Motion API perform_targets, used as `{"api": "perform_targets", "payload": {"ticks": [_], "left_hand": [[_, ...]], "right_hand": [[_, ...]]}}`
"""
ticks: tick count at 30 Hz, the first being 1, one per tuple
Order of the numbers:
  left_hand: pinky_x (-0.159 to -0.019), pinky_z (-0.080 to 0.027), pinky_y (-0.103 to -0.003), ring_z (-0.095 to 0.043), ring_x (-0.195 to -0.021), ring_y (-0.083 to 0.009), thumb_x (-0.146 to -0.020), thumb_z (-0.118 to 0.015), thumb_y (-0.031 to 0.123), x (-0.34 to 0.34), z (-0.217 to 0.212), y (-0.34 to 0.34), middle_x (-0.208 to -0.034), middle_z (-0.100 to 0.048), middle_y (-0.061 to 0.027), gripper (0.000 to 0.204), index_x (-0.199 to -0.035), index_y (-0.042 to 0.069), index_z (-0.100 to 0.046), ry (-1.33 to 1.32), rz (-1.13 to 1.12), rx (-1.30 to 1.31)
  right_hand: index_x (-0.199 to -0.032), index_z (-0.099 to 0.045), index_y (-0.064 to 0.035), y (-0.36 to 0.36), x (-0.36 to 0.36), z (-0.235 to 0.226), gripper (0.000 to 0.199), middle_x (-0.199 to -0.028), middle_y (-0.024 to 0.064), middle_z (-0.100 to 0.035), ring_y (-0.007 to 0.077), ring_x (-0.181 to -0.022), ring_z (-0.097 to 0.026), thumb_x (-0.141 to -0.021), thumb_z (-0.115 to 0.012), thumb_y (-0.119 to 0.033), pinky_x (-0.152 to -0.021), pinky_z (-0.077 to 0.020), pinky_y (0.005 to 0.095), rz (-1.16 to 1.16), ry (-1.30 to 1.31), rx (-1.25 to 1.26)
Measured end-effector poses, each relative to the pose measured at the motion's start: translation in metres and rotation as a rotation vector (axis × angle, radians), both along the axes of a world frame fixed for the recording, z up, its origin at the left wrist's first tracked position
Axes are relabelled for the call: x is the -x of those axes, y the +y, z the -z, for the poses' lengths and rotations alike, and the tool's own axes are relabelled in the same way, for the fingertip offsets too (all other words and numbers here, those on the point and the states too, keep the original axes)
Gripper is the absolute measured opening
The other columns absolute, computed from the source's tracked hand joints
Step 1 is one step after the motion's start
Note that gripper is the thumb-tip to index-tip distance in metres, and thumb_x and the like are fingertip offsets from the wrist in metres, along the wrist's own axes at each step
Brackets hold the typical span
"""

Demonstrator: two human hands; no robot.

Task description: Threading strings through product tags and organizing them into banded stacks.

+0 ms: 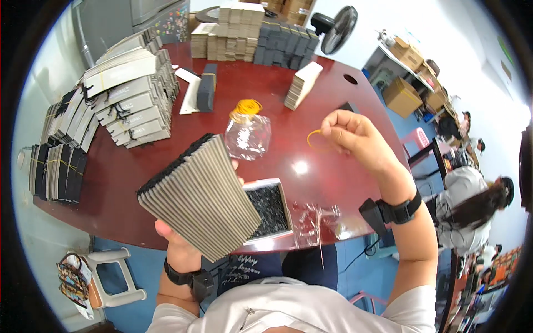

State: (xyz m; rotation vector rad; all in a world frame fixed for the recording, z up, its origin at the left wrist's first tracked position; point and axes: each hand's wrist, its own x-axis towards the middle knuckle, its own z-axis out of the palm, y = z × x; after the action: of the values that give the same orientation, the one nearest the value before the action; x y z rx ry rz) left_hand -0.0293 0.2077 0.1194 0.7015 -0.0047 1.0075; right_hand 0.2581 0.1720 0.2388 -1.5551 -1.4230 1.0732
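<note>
My left hand (182,252) is wrapped round a thick stack of grey cards (202,194), tilted, their many edges facing up. Something black and rough runs along the stack's upper left side. Out to the right and apart from the stack, my right hand (355,139) pinches a thin yellow rubber band (311,136) between thumb and fingertips. Below the stack's right edge lies an open white box (288,213) of small black pieces, partly hidden by the cards. A clear plastic bag (250,141) rests beyond it, with a pile of yellow rubber bands (247,107) at its top.
On the dark red table (311,183), banded stacks of cards (130,100) crowd the left side. Taller card piles (236,33) stand at the back. A small card stack (303,85) sits at centre right, and crumpled clear plastic (316,222) lies at the near edge.
</note>
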Motion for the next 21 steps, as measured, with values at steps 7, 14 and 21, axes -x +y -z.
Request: {"api": "perform_targets", "payload": {"ticks": [7,14,21], "left_hand": [[-0.098,-0.047,-0.047,-0.050,-0.119,-0.0313,-0.050,-0.075,0.072,-0.040,-0.014,-0.056,-0.148,-0.026,-0.0237,0.130,-0.145,0.002,-0.021,0.242,0.300,-0.102],[-0.101,-0.043,-0.043,-0.051,-0.118,-0.0303,-0.046,-0.073,0.075,-0.076,-0.003,-0.100,-0.132,-0.046,-0.0188,0.127,-0.140,0.000,-0.032,0.259,0.440,-0.126],[-0.102,-0.042,-0.044,-0.049,-0.120,-0.0320,-0.058,-0.065,0.078,-0.069,-0.005,-0.110,-0.136,-0.043,-0.0195,0.122,-0.142,-0.003,-0.028,0.332,0.413,-0.141]], "right_hand": [[-0.092,-0.058,-0.0012,-0.095,0.032,0.015,0.008,-0.071,-0.0062,-0.055,-0.0018,-0.061,-0.046,-0.092,-0.056,-0.009,-0.054,-0.0372,0.0175,0.040,0.080,-0.027],[-0.091,-0.058,0.0018,-0.139,0.023,0.040,0.009,-0.077,0.0000,-0.062,0.0016,-0.071,-0.057,-0.092,-0.054,-0.006,-0.060,-0.0439,0.0185,0.132,0.270,-0.146],[-0.086,-0.064,-0.0009,-0.194,-0.042,0.048,0.014,-0.082,0.0007,-0.064,0.0063,-0.077,-0.054,-0.090,-0.062,-0.014,-0.074,-0.0441,0.0240,-0.110,0.210,-0.017]]}}
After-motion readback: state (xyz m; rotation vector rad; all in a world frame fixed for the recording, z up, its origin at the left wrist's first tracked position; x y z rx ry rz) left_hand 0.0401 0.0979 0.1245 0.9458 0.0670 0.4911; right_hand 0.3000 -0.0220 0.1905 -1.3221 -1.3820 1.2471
